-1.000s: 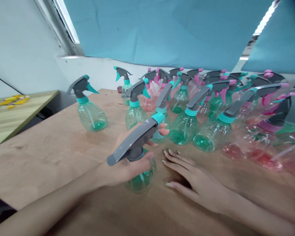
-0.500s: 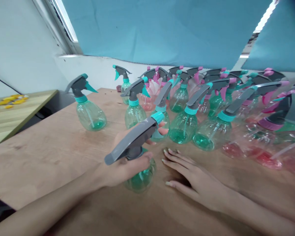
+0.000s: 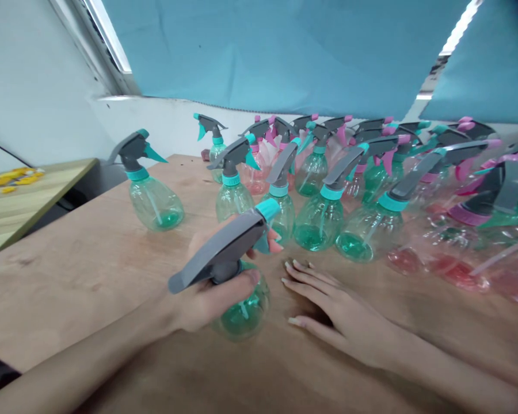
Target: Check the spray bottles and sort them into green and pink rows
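My left hand (image 3: pixel 218 290) is closed around the neck of a green spray bottle (image 3: pixel 244 316) with a grey trigger head and turquoise nozzle. The bottle stands close to me, its nozzle pointing away to the right. Part of its neck and trigger is hidden behind my fingers. Flat on the wooden table (image 3: pixel 86 282), my right hand (image 3: pixel 334 305) has its fingers stretched out and holds nothing. Just beyond the hands stand a green bottle with a turquoise collar (image 3: pixel 280 210) and another green bottle (image 3: pixel 319 224).
Several more green and pink spray bottles (image 3: pixel 457 253) crowd the right and back of the table. One green bottle (image 3: pixel 155 201) stands apart at left. Yellow pieces (image 3: pixel 15 178) lie on a second table (image 3: pixel 38 201). Blue sheeting (image 3: pixel 285 57) covers the window behind.
The held bottle's head has shifted slightly left with my left hand. My right hand stays flat on the table. The whole view has moved a little.
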The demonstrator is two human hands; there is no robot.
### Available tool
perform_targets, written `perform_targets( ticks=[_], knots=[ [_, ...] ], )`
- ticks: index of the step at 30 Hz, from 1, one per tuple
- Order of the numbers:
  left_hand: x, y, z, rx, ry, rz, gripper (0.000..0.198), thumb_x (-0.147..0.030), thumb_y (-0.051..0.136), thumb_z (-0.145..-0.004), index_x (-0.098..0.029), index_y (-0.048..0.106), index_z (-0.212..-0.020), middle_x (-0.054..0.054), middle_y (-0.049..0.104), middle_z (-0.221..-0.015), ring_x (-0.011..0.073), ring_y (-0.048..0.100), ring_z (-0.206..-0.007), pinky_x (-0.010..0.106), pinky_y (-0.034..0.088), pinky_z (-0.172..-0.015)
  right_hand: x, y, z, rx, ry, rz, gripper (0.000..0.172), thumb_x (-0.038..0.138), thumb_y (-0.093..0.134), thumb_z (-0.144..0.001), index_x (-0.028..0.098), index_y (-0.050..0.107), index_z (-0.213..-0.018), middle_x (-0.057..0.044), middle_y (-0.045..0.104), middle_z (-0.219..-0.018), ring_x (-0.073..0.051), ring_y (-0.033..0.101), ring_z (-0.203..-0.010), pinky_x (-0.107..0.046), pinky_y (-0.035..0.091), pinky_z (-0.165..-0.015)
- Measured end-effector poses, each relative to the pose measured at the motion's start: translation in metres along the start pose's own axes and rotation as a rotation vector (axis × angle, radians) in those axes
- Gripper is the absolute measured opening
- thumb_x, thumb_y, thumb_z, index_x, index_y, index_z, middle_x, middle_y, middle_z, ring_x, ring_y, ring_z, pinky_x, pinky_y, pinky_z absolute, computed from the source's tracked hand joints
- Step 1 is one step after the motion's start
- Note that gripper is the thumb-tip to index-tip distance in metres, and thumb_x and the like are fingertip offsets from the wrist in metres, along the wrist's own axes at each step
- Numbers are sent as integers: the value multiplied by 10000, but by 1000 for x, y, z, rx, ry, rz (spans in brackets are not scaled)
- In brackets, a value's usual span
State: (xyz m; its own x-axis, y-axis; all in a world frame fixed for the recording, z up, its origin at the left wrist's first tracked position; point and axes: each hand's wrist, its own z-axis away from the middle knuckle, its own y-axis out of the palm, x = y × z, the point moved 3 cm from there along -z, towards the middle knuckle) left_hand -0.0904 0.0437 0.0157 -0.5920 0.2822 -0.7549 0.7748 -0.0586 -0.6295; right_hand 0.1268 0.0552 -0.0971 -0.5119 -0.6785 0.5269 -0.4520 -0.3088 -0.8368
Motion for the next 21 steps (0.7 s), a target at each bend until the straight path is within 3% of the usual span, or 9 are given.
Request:
perform_targets(
  ticks=[6, 10, 13, 17, 21],
  knots=[
    [-2, -2, 2, -85, -85, -120, 272, -414, 587, -758, -379, 712, -997, -30, 744, -776, 231, 646, -698, 328, 531, -625, 0, 0, -1, 29, 2, 46, 571, 499, 502, -970, 232, 440, -1471, -44, 382, -1560, -246, 307, -1454, -486, 288, -1193],
    [0, 2, -1, -45, -102, -7, 304, -375, 593, -773, -369, 702, -1057, -18, 756, -835, 252, 675, -872, 344, 552, -768, 0, 0, -1, 18, 1, 41, 571, 498, 506, -968, 228, 446, -1468, -51, 391, -1556, -251, 311, -1453, -491, 290, -1191],
    [3, 7, -5, -19, -95, 75, 322, -365, 603, -773, -384, 693, -1082, -12, 766, -859, 270, 671, -1000, 351, 552, -781, -1, 1, -1, 31, -3, 52, 576, 504, 501, -969, 217, 449, -1465, -51, 382, -1560, -243, 308, -1455, -479, 288, -1194],
    [11, 11, -5, -59, -41, 78, 349, -441, 628, -744, -406, 686, -1086, 6, 768, -855, 294, 680, -968, 410, 539, -841, -1, 1, -1, 40, 8, 52, 571, 497, 500, -971, 217, 448, -1466, -48, 378, -1562, -243, 298, -1458, -483, 287, -1193],
    [23, 13, -3, -80, -138, 15, 454, -584, 536, -801, -361, 662, -1176, 26, 768, -844, 283, 690, -798, 471, 520, -892, 0, 0, -1, 30, 10, 37, 570, 494, 509, -967, 226, 449, -1466, -50, 387, -1558, -249, 302, -1457, -486, 279, -1195]
  ],
)
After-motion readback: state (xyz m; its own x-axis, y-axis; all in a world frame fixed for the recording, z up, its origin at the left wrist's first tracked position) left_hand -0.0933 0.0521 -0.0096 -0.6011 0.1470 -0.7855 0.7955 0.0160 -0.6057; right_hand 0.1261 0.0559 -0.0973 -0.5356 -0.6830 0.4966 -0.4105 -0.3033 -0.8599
